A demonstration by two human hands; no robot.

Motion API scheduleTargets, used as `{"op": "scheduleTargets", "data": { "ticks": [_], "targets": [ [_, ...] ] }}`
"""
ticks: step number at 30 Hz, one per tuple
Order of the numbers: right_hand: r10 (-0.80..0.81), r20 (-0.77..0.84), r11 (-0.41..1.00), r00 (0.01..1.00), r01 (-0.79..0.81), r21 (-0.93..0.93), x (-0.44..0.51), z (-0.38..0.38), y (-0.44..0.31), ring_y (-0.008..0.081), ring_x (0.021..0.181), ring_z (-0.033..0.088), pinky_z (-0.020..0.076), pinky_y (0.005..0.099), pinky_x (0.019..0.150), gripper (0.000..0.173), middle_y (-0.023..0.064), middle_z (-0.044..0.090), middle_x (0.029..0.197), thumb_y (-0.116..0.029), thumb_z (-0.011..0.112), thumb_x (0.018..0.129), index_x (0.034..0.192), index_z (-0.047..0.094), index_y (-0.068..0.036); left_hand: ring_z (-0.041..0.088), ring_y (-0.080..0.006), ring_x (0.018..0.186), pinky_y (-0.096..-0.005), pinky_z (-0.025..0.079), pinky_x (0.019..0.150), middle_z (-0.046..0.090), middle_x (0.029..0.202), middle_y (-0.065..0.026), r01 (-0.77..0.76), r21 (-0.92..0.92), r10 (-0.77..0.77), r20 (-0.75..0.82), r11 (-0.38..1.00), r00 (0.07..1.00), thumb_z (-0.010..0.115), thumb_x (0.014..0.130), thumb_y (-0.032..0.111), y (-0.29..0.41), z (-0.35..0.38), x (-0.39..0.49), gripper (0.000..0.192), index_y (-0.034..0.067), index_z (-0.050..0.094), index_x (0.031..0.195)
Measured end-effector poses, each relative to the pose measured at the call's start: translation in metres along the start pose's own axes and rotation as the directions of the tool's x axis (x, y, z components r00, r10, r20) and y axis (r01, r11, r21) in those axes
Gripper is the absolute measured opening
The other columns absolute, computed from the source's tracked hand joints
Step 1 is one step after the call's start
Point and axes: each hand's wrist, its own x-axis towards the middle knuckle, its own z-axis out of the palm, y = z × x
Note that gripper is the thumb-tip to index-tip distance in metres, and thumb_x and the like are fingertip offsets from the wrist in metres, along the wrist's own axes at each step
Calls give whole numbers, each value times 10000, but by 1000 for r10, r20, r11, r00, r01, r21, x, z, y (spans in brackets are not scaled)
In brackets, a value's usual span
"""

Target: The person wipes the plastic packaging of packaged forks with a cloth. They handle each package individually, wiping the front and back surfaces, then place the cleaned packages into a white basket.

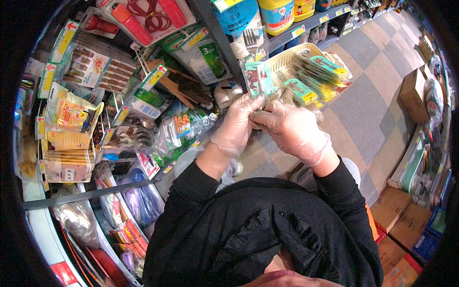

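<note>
My left hand (238,123), in a clear disposable glove, grips the lower end of a clear plastic packet with a teal printed card (257,77). The metal tines of a fork (251,40) show at the packet's top. My right hand (296,131), gloved the same way, is closed on a greyish-brown cloth (283,96), its fingertips close against my left hand. Whether the right fingers also touch the packet is hidden. Just beyond my hands is a cream plastic basket (278,64) holding several flat packets with teal and yellow cards (319,77).
Store shelving on the left carries hanging packaged utensils (102,68), wooden-handled brushes (175,84) and white paper cups (228,94). Yellow jugs (276,16) stand on a shelf ahead. Cardboard boxes (391,208) sit on the right, beside the checkered floor (365,93).
</note>
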Motion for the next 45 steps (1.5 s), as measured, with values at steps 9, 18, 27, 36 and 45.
{"op": "scheduleTargets", "data": {
  "ticks": [9,18,27,36,45],
  "targets": [
    [-20,227,988,974,-14,151,-5,5,0,344,927,724,572,448,771,245,87,723,973,-178,687,915,1152,747,-196,685,-166,1115,-365,544,1016,718,1223,-58,-155,127,167,-85,980,982,634,1055,186,-5,-9,6,311,45,638,1333],
    [111,-283,808,953,79,583,-15,-40,8,294,989,724,567,386,871,404,121,745,1053,13,790,813,1206,757,-75,622,-78,979,-277,517,897,703,1092,9,-234,385,247,17,893,969,645,1073,235,5,-7,-4,254,38,695,1226],
    [-21,-438,992,899,-36,-122,-6,-26,12,265,842,716,573,386,711,319,22,699,970,-186,800,848,1166,782,-204,612,-96,1060,-297,496,967,694,1157,4,-174,622,141,103,764,985,640,1072,227,6,2,-8,308,21,671,1299],
    [56,-519,973,853,-163,-164,-4,-16,28,246,825,715,569,364,680,344,6,691,952,-258,825,840,1180,778,-243,581,-57,923,-292,519,863,698,1006,-15,-201,716,119,164,669,979,620,1074,199,0,12,-16,250,-11,670,1200],
    [72,-658,930,749,-288,-226,-6,-14,66,233,789,694,556,371,624,349,6,639,911,-240,737,877,1219,749,-309,625,-68,912,-275,530,840,713,1019,-7,-16,632,-76,119,775,990,642,1058,182,-7,22,-26,258,-16,675,1219]
  ]
}}
